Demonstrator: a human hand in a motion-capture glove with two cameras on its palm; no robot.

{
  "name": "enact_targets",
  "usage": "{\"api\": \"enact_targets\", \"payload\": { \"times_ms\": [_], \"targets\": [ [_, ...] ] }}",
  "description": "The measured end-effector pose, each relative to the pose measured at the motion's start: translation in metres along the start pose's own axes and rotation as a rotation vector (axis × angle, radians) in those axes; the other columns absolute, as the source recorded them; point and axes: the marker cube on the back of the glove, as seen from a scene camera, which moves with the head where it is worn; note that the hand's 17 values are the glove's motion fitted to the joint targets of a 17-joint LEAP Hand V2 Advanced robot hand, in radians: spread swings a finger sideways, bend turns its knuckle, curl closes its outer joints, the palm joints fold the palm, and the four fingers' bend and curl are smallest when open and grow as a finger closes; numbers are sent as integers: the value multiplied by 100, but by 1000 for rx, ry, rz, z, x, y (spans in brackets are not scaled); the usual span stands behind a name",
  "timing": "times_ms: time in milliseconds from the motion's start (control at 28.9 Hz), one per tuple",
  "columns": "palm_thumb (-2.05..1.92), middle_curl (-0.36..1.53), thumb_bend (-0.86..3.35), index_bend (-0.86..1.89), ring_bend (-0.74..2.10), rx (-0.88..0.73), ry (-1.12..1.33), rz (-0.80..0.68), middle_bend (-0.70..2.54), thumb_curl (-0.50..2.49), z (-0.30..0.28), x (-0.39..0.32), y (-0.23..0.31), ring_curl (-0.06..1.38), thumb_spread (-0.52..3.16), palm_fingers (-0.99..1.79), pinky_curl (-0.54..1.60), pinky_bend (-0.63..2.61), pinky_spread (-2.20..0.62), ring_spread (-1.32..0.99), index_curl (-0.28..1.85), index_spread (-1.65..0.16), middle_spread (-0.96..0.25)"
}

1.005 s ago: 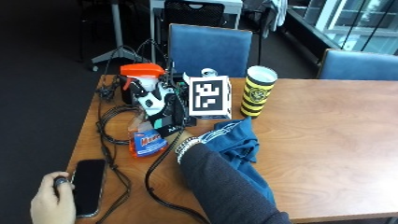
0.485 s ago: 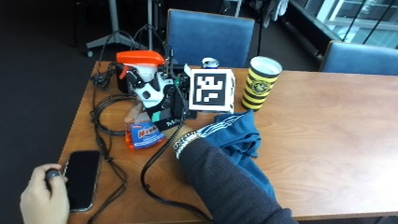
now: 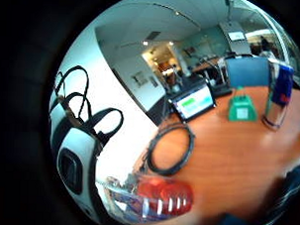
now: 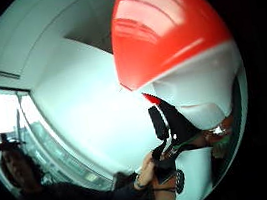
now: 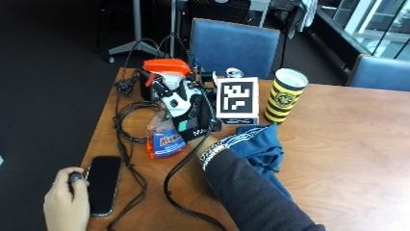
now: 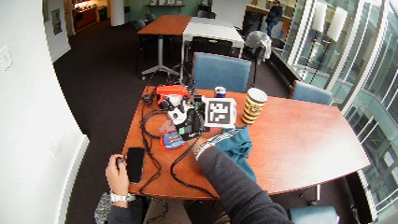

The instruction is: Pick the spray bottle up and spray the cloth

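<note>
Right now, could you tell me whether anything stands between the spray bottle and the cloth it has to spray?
Nothing visible does. The gloved right hand grips the spray bottle, and the blue cloth lies right beside it on the table, by the wrist.

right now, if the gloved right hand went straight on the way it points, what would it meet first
Probably nothing new: the right hand already grips the spray bottle at its neck. Beyond it lie the cables near the table edge, though depth is unclear.

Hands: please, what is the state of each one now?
Right hand: grips the spray bottle, lifted and tilted.
Left hand: bare, rests beside the phone.
</note>
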Motion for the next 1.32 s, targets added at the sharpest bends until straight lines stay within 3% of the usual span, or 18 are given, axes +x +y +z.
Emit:
{"api": "enact_targets", "payload": {
  "times_ms": [139, 243, 555, 659, 936, 1317],
  "targets": [
    [72, 47, -3, 16, 66, -81, -2, 92, 58, 41, 2, 5, 5, 42, 107, 133, 38, 46, -31, -21, 47, -30, -21],
    [67, 46, -5, 17, 60, -154, 39, 104, 53, 39, 4, 5, 8, 41, 105, 114, 37, 40, -22, -20, 47, -30, -21],
    [54, 38, -6, 7, 44, -549, 333, 127, 26, 35, -24, 29, 33, 38, 97, 53, 39, 42, 6, -14, 41, -32, -14],
    [51, 37, -5, 7, 42, -665, 448, 120, 22, 34, -49, 31, 41, 37, 95, 49, 39, 44, 11, -12, 37, -32, -12],
    [39, 36, -6, 11, 37, -921, 686, -82, 19, 31, -92, -6, 70, 33, 93, 44, 37, 46, 19, -7, 32, -34, -8],
    [31, 35, -4, 11, 39, -1050, 718, -260, 19, 30, -108, -62, 109, 34, 91, 40, 36, 45, 23, -5, 27, -36, -7]
  ]
}}
